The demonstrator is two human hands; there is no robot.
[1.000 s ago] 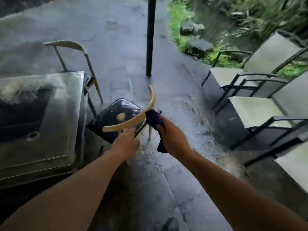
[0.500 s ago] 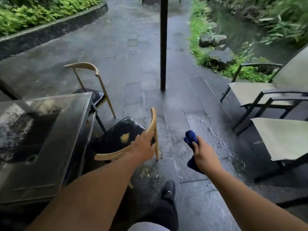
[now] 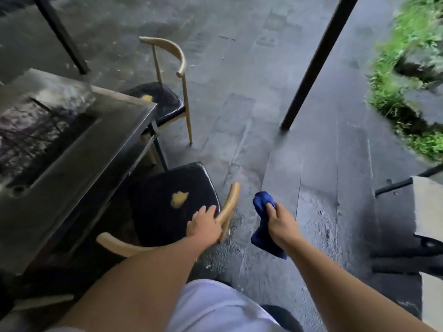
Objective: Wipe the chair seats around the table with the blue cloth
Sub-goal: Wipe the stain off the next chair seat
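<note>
Two hands were seen low in the view. The left hand [image 3: 203,224] was wrapped over the curved wooden backrest [image 3: 229,204] of the near chair, fingers curled round the rail. The right hand [image 3: 280,222], at about three o'clock from it, gripped the bunched blue cloth [image 3: 262,200], held clear of the wet paving [image 3: 275,97]. The near chair's black seat [image 3: 153,202], marked with a yellow patch [image 3: 179,198], was tucked beside the dark table [image 3: 79,149]. A second chair [image 3: 167,101] was placed farther off, at twelve o'clock.

head cam | looks forward-down | near: hands [image 3: 239,224], table [image 3: 72,164] corner
</note>
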